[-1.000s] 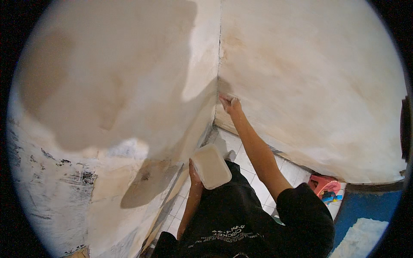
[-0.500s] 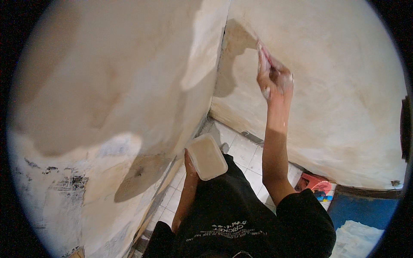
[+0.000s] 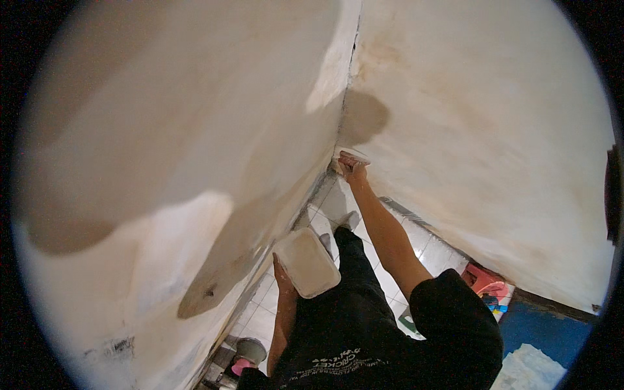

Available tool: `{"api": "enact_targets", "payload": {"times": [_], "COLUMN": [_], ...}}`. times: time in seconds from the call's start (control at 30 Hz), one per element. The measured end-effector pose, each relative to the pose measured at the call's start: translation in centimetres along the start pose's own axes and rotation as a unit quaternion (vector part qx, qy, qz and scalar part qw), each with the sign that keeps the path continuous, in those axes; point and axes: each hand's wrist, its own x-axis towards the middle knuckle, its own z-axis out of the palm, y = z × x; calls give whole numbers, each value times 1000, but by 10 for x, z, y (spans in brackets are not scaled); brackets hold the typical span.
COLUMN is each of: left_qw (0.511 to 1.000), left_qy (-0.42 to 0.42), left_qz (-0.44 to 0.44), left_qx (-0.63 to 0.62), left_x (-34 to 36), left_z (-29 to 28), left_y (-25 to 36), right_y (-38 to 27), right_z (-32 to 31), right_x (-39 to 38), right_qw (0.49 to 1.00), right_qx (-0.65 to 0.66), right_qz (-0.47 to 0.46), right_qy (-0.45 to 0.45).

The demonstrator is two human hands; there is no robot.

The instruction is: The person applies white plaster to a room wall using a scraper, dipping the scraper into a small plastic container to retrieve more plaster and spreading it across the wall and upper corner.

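Note:
My left hand (image 3: pixel 284 276) is closed round the edge of a rounded rectangular pale plastic container (image 3: pixel 305 260) with creamy off-white contents, held low in front of my black shirt. My right hand (image 3: pixel 353 166) reaches down the inside corner where the left wall (image 3: pixel 162 130) meets the right wall (image 3: pixel 481 123). Its fingers are closed on a small whitish flat tool (image 3: pixel 360 156), partly hidden, at the right wall near the bottom of the corner. Both walls have patchy beige and white coating, and the fingers are smeared white.
Below me is a white tiled floor (image 3: pixel 257 318). A red plastic item (image 3: pixel 481 278) lies at lower right beside a blue panel (image 3: pixel 539 335) with a crumpled white sheet (image 3: pixel 526 370). A bucket (image 3: pixel 250 349) and a pink item (image 3: pixel 240 365) stand at lower left.
My right hand swept high up the right wall half a second ago and is now back down at the corner. The container has shifted slightly downward in view.

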Motion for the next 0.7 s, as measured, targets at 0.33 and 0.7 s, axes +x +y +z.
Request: {"api": "enact_targets", "payload": {"times": [0.33,0.7], "left_qw": [996,999], "left_qy": [56,-32], "left_qz": [43,-10], "left_qx": [63,-26], "left_x": [-4,18], "left_z": [63,40], "left_y": [0,-13], "right_y": [24,-57], "right_z": [45,144], "right_x": [37,-50], "right_qw": [970,987], "right_qx": [235,115], "right_qz": [-67,-112], "right_qy": [2,-28]}}
